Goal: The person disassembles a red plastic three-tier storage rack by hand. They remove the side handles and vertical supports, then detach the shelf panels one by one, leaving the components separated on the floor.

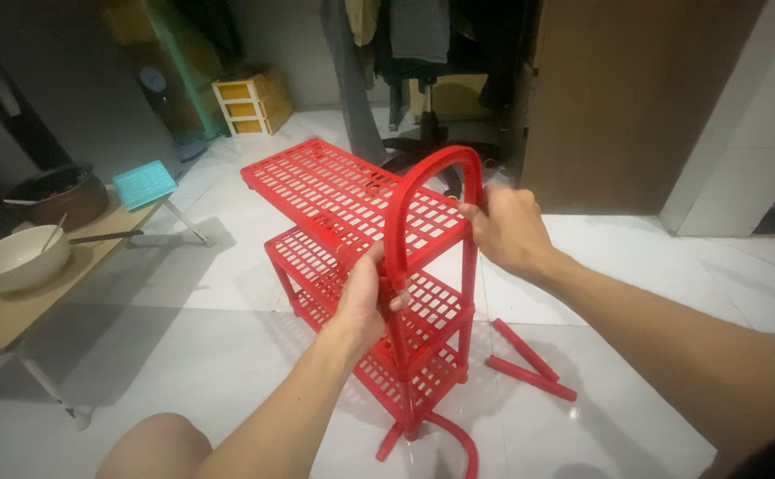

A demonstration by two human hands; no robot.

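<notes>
A red plastic shelf rack (pixel 334 191) with three slatted tiers stands on the white tiled floor. A red arched handle piece (pixel 432 168) rises at its near end. My left hand (pixel 363 297) grips the arch's left leg where it meets the middle tier. My right hand (pixel 507 226) holds the arch's right leg at the corner of the top tier. The top tier is tilted, its far end higher.
Two loose red tubes (pixel 529 359) lie on the floor right of the rack. Another red curved piece (pixel 458 439) lies by its base. A low wooden table (pixel 15 310) at left carries a white bowl (pixel 15 257) and a dark pot (pixel 59 191). My knee (pixel 152 448) shows below.
</notes>
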